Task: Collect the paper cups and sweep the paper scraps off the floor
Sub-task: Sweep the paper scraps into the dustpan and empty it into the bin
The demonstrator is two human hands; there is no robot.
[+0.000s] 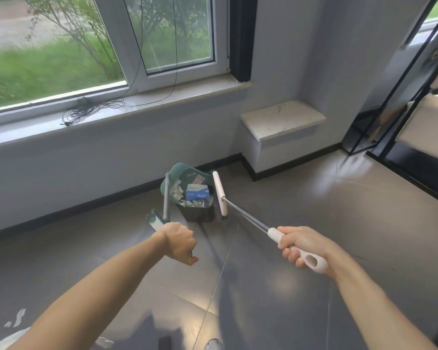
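Grey tiled floor (276,286) met a window wall. One bin (199,210) held paper scraps (177,193). The left hand (178,242) gripped one dustpan (181,176) handle; the right hand (299,246) gripped one broom (219,193).

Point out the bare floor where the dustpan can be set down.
Bare tiles lie right of the broom head, toward the stone ledge, and between both hands. Crowded: around the trash bin, and bottom left, where paper scraps lie.

One dustpan (187,178), one broom (220,193), one bin (200,213) — two hands (180,242).
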